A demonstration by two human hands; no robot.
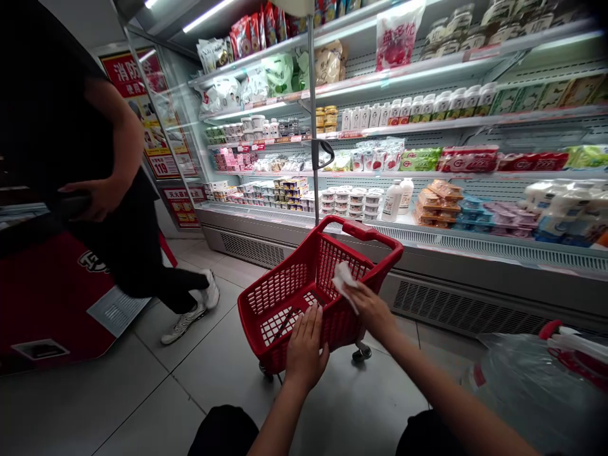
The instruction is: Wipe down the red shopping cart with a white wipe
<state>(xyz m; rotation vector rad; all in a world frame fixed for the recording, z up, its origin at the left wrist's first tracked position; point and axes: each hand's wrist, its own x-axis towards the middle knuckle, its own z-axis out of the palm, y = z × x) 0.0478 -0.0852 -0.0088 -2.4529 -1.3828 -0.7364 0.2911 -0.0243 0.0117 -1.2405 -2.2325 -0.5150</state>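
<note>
right hand (373, 310) fingers pinching white cloth (344, 282) (on basket (285, 297) rim), left hand (304, 348) flat, released

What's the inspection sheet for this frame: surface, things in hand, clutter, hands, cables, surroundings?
Surface: grey tiled floor, red mat at left.
Things in hand: red basket on wheels, upright on the floor, handle raised; white cloth pressed on its right rim.
Clutter: clear plastic bag at lower right, contents unclear.
Hands: left hand flat on the basket's near wall; right hand grips the white cloth.
Cables: nothing seen.
Surroundings: chilled shelves stocked with dairy packs and bottles; another person in dark clothes walks at left, a dark object in one hand; red posters on the wall behind.
</note>
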